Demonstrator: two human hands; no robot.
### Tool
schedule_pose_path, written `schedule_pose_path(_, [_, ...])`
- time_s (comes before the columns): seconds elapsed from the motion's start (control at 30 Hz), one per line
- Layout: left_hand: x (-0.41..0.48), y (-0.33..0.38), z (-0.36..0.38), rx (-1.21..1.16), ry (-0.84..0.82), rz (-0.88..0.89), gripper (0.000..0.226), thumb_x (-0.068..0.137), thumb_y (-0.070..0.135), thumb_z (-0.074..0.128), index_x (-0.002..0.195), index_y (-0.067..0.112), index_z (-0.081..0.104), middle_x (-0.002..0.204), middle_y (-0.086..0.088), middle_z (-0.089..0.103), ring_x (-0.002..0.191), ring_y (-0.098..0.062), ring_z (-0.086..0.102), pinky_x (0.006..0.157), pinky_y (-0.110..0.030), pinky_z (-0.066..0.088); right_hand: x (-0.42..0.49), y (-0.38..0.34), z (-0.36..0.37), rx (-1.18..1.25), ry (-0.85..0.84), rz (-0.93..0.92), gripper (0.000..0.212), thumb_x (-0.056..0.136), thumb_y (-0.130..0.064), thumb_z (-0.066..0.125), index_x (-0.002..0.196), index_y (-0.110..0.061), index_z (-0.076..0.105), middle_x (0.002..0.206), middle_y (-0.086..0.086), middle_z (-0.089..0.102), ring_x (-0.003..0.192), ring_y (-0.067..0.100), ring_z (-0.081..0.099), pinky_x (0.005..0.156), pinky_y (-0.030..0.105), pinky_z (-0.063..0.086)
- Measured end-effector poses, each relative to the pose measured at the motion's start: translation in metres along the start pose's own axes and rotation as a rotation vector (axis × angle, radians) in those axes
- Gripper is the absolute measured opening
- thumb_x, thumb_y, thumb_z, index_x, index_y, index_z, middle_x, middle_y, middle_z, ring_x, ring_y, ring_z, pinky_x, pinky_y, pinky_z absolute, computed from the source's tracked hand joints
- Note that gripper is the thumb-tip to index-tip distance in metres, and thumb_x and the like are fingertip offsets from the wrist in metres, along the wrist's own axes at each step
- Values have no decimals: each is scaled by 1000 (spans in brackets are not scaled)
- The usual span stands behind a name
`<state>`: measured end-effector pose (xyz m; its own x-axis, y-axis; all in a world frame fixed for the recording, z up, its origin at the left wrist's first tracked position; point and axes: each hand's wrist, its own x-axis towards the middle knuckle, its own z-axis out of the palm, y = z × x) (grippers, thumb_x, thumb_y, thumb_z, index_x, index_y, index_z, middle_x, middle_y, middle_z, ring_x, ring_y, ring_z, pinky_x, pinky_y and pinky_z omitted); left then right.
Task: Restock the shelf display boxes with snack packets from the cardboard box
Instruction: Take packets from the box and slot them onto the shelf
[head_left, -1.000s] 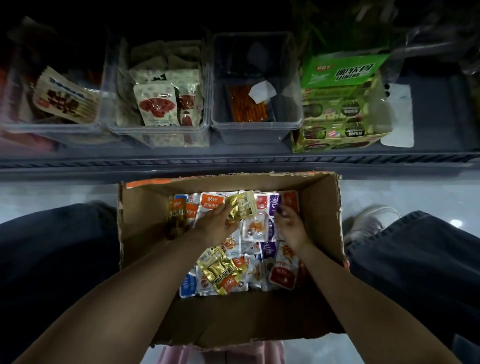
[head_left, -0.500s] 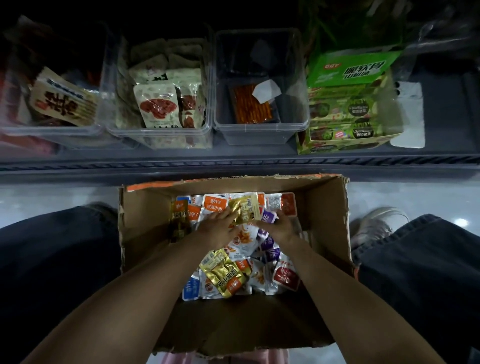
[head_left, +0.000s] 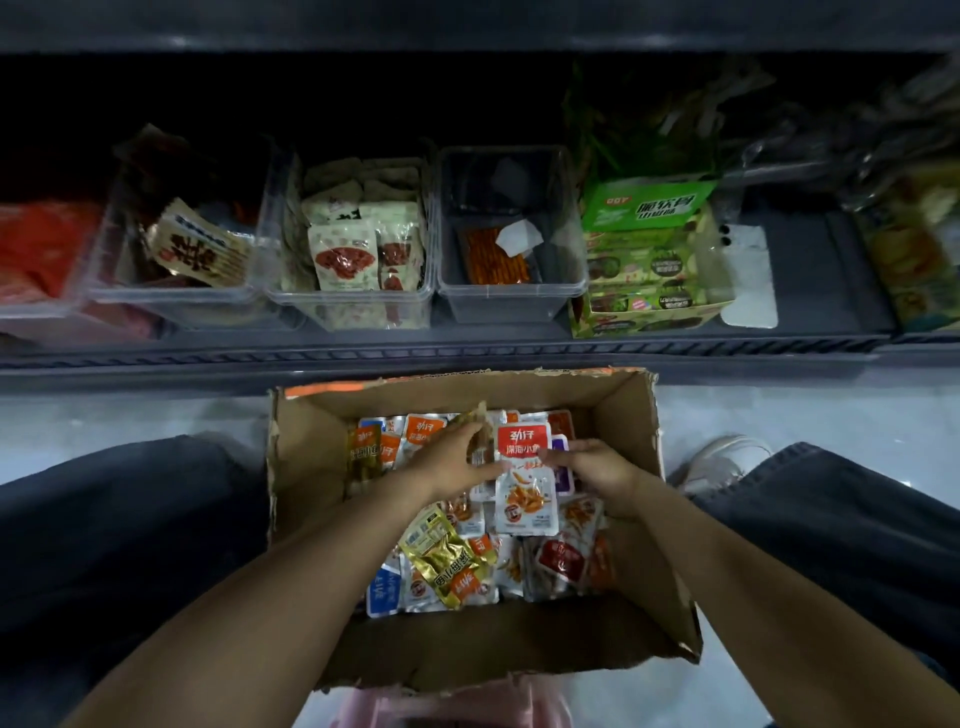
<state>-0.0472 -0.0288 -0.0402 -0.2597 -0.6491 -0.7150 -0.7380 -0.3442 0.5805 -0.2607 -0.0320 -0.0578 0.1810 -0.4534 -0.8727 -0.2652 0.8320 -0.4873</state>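
Nearest me, dark trouser legs (head_left: 104, 545) either side and something pink (head_left: 452, 701) under the cardboard box (head_left: 631, 431), can't tell what it is. The box sits open between my knees, on the floor side of the shelf. The loose snack packets (head_left: 563, 561) lie heaped across the box bottom, orange, blue, purple and red tops mixed, with a gold packet (head_left: 449, 564) on top at the near left.

Both hands are down in the box. My left hand (head_left: 447, 462) has its fingers curled round a small bunch, a gold edge poking out above them, and its thumb is clamped on the left side of the red-topped packet (head_left: 524, 483). My right hand (head_left: 597, 475) pinches the same packet's right edge. That packet stands up above the heap, face toward me.

A white shoe (head_left: 722, 457) shows just right of the box on the pale floor (head_left: 130, 415).

Beyond is the shelf edge (head_left: 467, 358). On it stand, side by side:
- left clear bin (head_left: 171, 304), tan packet inside
- middle clear bin (head_left: 353, 297), cream packets with red print
- third clear bin (head_left: 511, 291), an orange packet and a white slip lying low
- green display box (head_left: 649, 208) just right of it
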Motion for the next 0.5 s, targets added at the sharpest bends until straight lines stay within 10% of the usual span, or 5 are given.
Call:
schedule_pose_path(0.23, [-59, 39, -24, -217, -74, 70, 42, 80, 33, 74, 118, 20, 61, 109, 10, 63, 103, -8, 60, 81, -15, 44, -78, -47, 11, -99, -123, -161, 20, 91, -17, 59, 110, -11, 63, 101, 3, 70, 92, 15, 66, 86, 27, 51])
schedule_pose_path(0.5, [-130, 89, -53, -551, 271, 202, 25, 76, 37, 76, 94, 20, 72, 88, 4, 75, 83, -13, 71, 79, -29, 54, -154, -90, 43, 138, 84, -598, 43, 78, -17, 74, 117, -7, 58, 103, 11, 72, 86, 22, 70, 72, 31, 55])
